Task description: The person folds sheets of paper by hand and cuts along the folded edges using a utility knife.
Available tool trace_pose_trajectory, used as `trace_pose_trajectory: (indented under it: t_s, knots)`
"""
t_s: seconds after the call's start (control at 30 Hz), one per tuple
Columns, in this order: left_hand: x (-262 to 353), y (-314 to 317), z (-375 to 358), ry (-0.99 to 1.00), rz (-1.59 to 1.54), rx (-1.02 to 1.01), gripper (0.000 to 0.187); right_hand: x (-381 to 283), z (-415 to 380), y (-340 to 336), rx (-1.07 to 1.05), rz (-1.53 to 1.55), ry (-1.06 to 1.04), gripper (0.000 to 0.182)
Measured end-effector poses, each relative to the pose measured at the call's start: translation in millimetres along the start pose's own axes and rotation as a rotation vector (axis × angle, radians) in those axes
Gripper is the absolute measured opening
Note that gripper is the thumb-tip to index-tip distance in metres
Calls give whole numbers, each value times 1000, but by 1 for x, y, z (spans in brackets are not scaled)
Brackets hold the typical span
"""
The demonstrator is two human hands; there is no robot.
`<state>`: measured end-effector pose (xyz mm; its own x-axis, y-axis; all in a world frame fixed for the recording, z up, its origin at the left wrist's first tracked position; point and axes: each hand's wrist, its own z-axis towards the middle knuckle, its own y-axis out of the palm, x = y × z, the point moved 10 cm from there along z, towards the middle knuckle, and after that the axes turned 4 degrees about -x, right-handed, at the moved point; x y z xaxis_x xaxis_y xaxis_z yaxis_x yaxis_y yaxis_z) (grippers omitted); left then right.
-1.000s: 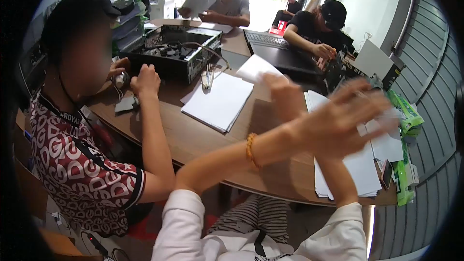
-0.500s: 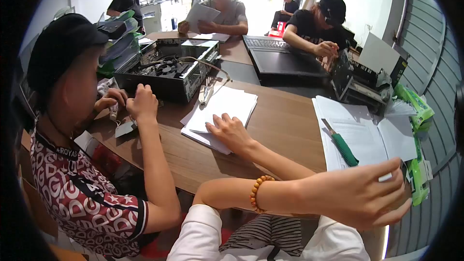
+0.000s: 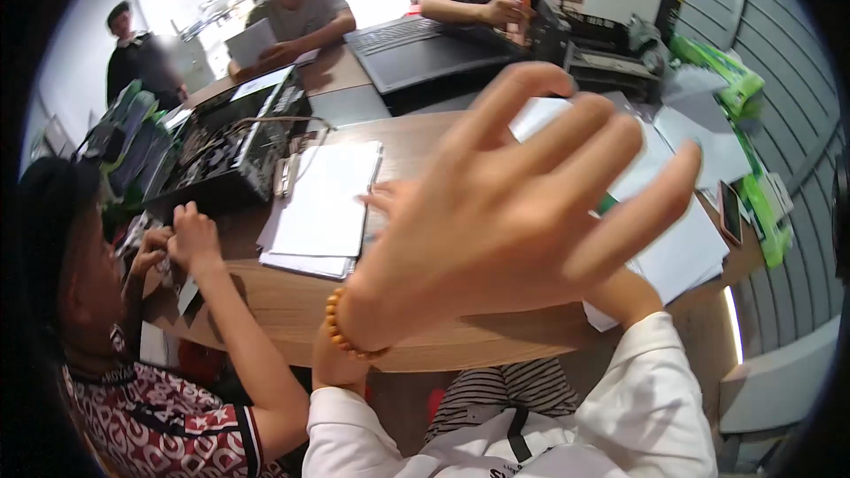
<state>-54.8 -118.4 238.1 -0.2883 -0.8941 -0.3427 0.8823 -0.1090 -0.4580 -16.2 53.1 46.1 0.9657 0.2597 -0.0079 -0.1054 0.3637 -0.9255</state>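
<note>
My left hand (image 3: 513, 204), wearing a wooden-bead bracelet (image 3: 335, 327), is raised large before the camera, slightly blurred. Its fingers are spread and bent, with nothing visible in them. My right forearm (image 3: 633, 296) passes beneath it, so the arms cross. Only some fingertips of my right hand (image 3: 381, 197) show, stretched out at the right edge of a stack of white paper (image 3: 323, 204); the rest is hidden. Behind my left hand lie more paper sheets (image 3: 682, 252). A bit of green handle (image 3: 606, 204) peeks between its fingers.
An opened computer case (image 3: 252, 155) stands beyond the paper stack. To the left, a co-worker's hands (image 3: 190, 239) handle small parts. A large laptop (image 3: 425, 53) lies across the table, near other people. A phone (image 3: 730, 212) and green packaging (image 3: 748, 97) sit at right.
My left hand has come up and left from the right side, its fingers spreading. The view has shifted right. My right hand now shows at the stack's right edge instead of on top.
</note>
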Motion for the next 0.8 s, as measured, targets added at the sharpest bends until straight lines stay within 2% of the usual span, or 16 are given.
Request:
trace_pose_trajectory:
  t_s: [0.07, 0.17, 0.2, 0.23, 0.27, 0.33, 0.43, 0.57, 0.6, 0.67, 0.73, 0.77, 0.8]
  knots:
    - [-8, -1, -1, -7, 7, -18, 30, 46, -43, -23, -46, -48, 157, 46]
    - [-17, -1, 0, -9, 13, -33, 27, 113, -125, -51, -161, -164, 510, 53]
    - [-19, 0, 0, -8, 15, -38, 26, 119, -155, -72, -106, -409, 619, 56]
    - [-20, -1, 1, -6, 19, -39, 26, 138, -183, -73, -47, -277, 705, 60]
    - [-21, -1, 3, -5, 19, -44, 25, 141, -200, -70, -269, -406, 817, 62]
    - [-21, 2, 5, -1, 16, -54, 23, 142, -214, -77, -139, -324, 776, 56]
    - [-12, 23, 8, -13, -51, -124, 21, 143, -215, -80, -78, -232, 808, 45]
    - [19, 120, -25, -112, -284, -465, 21, 160, -229, -107, 116, -143, 857, 43]
    - [27, 144, -32, -178, -338, -464, 33, 168, -237, -113, 130, -140, 867, 43]
    - [41, 193, -56, -272, -296, -517, 92, 182, -261, -138, 265, -199, 859, 43]
    - [44, 234, -78, -437, -369, -672, 113, 195, -292, -158, 330, -277, 931, 40]
    - [50, 244, -79, -423, -372, -676, 113, 201, -309, -165, 344, -270, 961, 38]
    - [56, 260, -85, -436, -348, -772, 112, 201, -320, -172, 347, -275, 970, 38]
